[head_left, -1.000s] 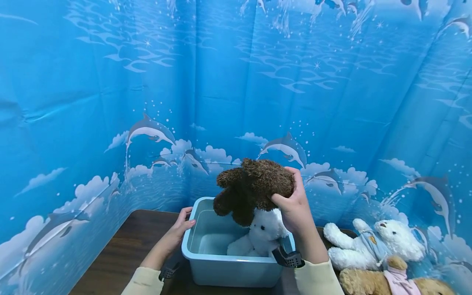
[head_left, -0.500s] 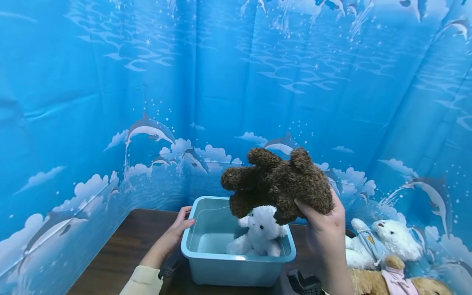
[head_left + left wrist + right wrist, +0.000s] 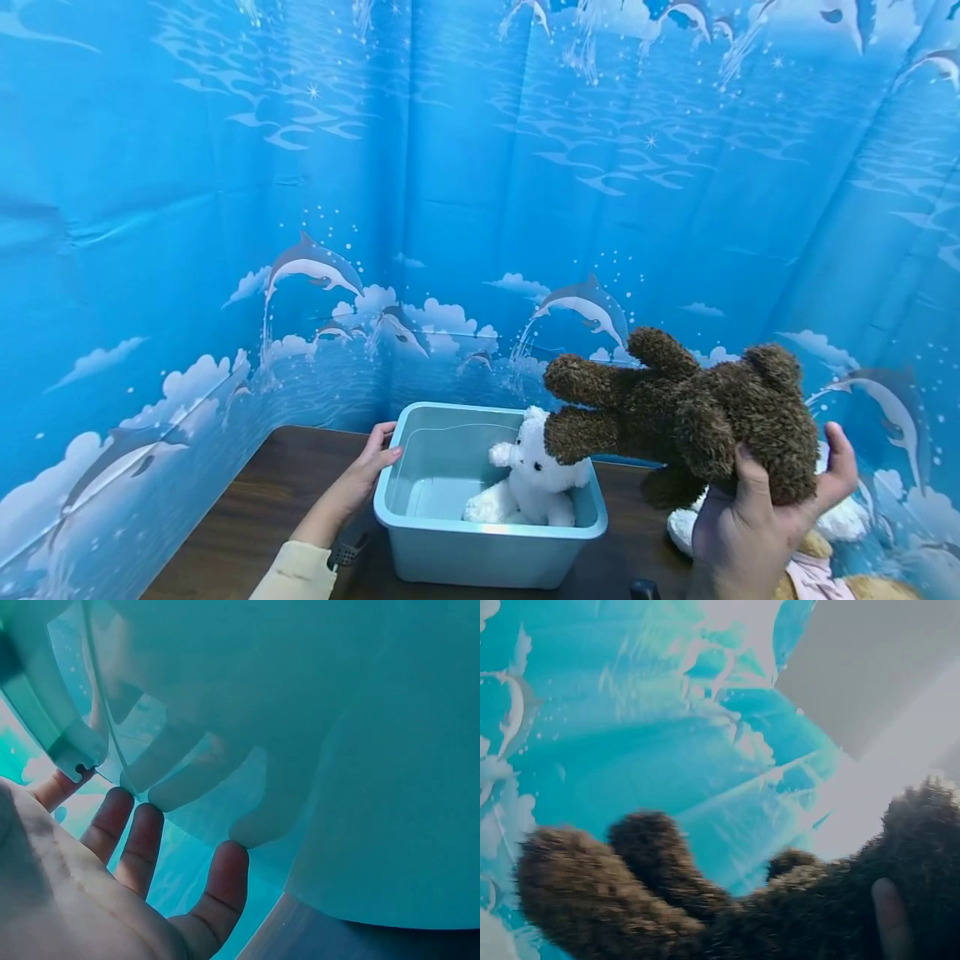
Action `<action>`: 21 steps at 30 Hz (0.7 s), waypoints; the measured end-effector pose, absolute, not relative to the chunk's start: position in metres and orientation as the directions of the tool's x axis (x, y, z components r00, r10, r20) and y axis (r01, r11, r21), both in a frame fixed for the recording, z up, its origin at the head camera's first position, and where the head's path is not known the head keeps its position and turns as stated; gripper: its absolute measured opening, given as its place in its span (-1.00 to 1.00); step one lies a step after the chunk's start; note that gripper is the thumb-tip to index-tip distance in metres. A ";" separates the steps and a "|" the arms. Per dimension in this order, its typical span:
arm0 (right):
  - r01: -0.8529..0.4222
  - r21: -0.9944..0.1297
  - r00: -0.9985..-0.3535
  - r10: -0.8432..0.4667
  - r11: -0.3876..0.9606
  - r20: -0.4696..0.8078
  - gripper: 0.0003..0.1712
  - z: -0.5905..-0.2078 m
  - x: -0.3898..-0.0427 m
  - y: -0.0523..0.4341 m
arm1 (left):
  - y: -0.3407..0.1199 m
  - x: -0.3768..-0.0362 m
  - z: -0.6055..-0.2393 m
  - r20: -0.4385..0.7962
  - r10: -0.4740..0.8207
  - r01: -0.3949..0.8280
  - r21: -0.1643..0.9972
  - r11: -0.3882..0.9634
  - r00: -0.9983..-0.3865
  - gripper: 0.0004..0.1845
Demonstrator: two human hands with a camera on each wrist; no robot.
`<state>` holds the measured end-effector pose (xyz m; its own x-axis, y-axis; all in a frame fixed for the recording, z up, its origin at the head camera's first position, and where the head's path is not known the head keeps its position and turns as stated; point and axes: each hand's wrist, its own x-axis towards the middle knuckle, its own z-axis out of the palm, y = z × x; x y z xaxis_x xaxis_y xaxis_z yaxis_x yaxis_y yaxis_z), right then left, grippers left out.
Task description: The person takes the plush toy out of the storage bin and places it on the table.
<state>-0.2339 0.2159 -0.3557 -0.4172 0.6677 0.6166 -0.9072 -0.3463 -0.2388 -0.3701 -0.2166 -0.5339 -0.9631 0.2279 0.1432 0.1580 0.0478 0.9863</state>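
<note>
Dolphin-print curtain; brown plush in right grip

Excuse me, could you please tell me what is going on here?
A person's right hand grips a brown plush bear by its head end, holding it sideways in the air with its legs toward a light blue bin. The left hand holds the bin's left rim. A white plush toy sits inside the bin, at its right end. Partly hidden beyond the right hand are a tan plush toy and another white one.
</note>
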 end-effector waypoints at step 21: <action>-0.869 -0.421 -0.454 0.759 -0.261 0.466 -0.19 -0.395 -0.255 0.301 | -0.214 -0.370 -0.530 0.137 0.205 0.156 0.985 0.079 -0.969 -0.32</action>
<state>-0.2547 0.3012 -0.3952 -0.4542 0.7590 0.4664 -0.8686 -0.2608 -0.4214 -0.3696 -0.2136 -0.5302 -0.9690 0.2055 0.1370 0.1558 0.0785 0.9847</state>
